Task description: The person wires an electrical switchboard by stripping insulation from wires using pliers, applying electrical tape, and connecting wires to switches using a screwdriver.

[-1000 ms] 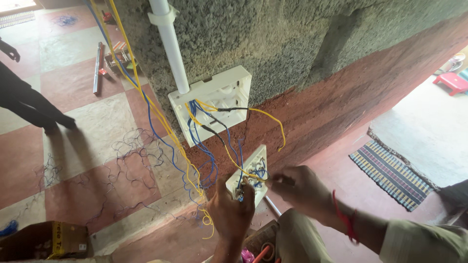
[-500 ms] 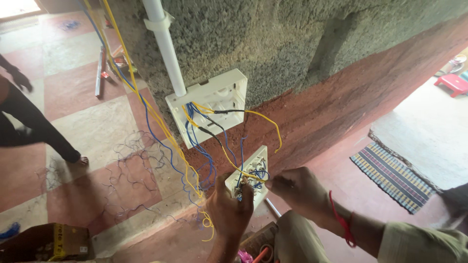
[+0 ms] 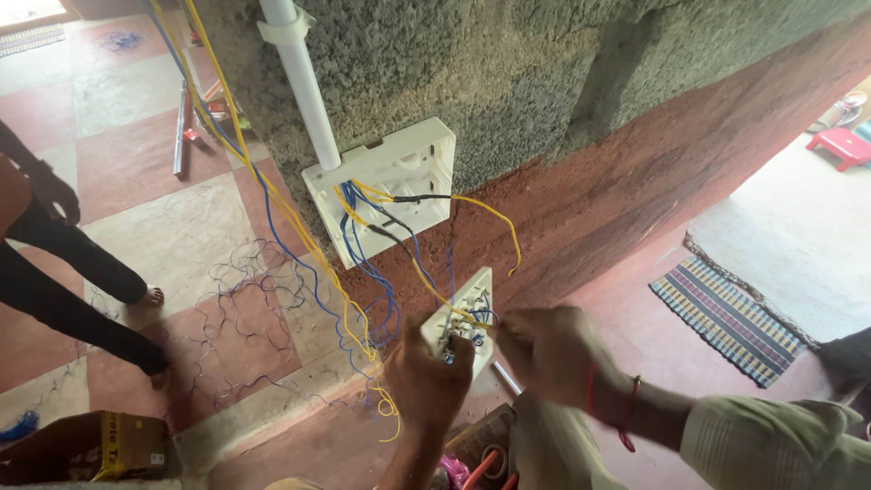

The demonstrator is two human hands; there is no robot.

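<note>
My left hand [image 3: 425,379] grips a white switch plate [image 3: 461,319] from below, its wired back turned toward me. My right hand [image 3: 549,352], with a red thread on the wrist, pinches at a yellow wire on the plate's terminals; whether it holds a tool is hidden. Yellow, blue and black wires [image 3: 390,245] run from the plate up into a white open wall box [image 3: 386,189] fixed to the rough grey wall. A white conduit pipe [image 3: 301,82] enters the box from above.
A person's dark-trousered legs [image 3: 68,290] stand at the left on the red and white tiled floor. Loose wire [image 3: 249,299] lies tangled there. A cardboard box [image 3: 86,446] sits at the bottom left, a striped mat [image 3: 726,318] at the right, a red stool [image 3: 844,145] far right.
The view has drifted so the wall box sits lower in frame. The person at the left has stepped closer. My hands stay on the switch plate with small shifts.
</note>
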